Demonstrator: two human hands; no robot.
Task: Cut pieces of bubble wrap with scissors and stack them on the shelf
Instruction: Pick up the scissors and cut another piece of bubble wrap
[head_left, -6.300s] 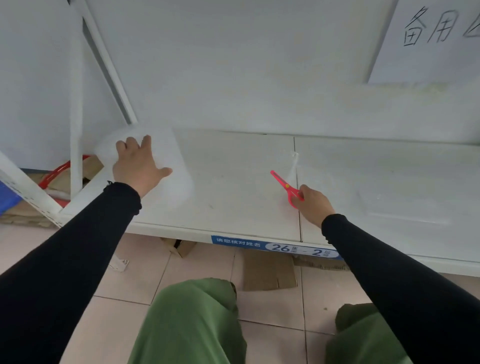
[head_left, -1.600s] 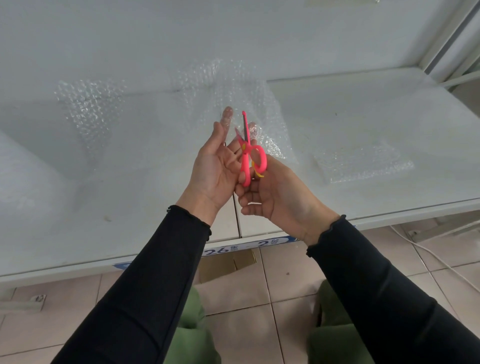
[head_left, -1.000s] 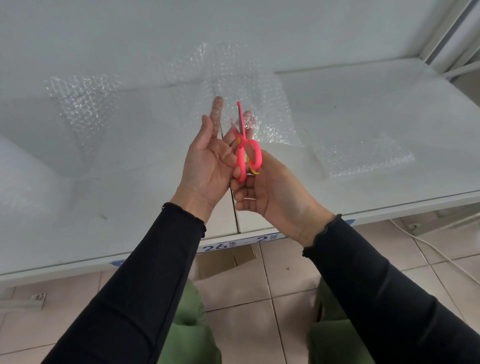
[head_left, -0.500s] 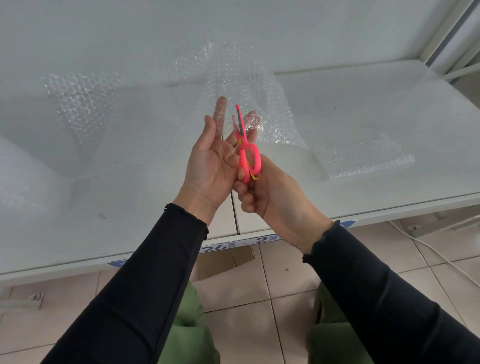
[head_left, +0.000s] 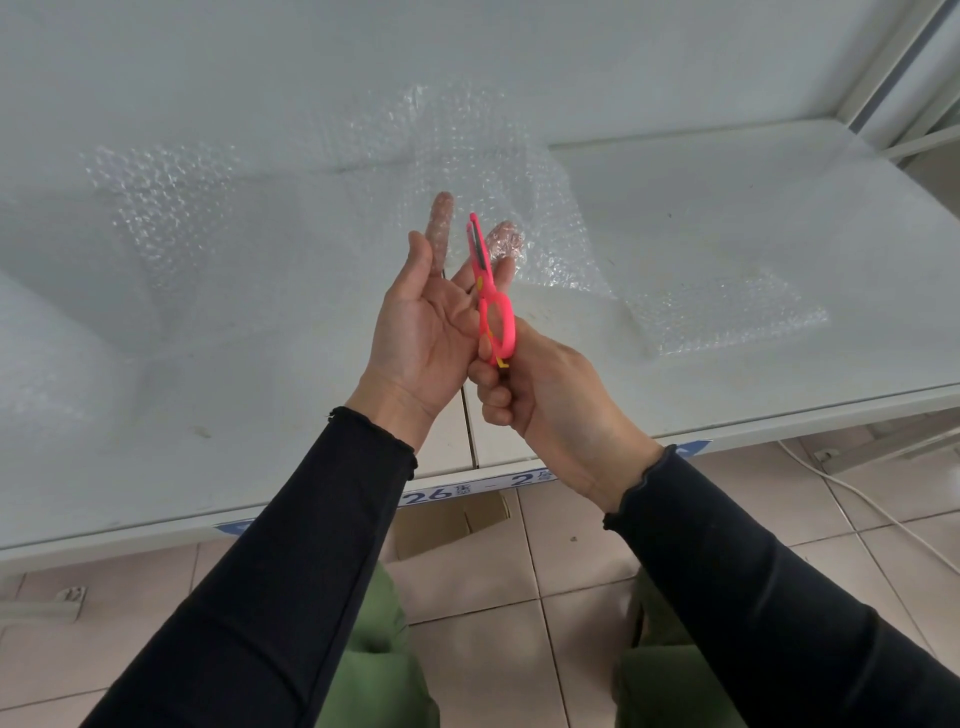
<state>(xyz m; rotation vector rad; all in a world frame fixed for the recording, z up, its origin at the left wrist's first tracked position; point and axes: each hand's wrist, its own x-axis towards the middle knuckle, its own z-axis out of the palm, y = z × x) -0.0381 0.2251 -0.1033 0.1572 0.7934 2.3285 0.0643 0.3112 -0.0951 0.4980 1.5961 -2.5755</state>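
Pink scissors (head_left: 488, 291), blades nearly closed, upright against clear bubble wrap (head_left: 550, 228) over white shelf (head_left: 753, 197).

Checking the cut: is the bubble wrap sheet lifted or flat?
Lifted: fingers of the left hand show through the raised bubble wrap sheet above the shelf.
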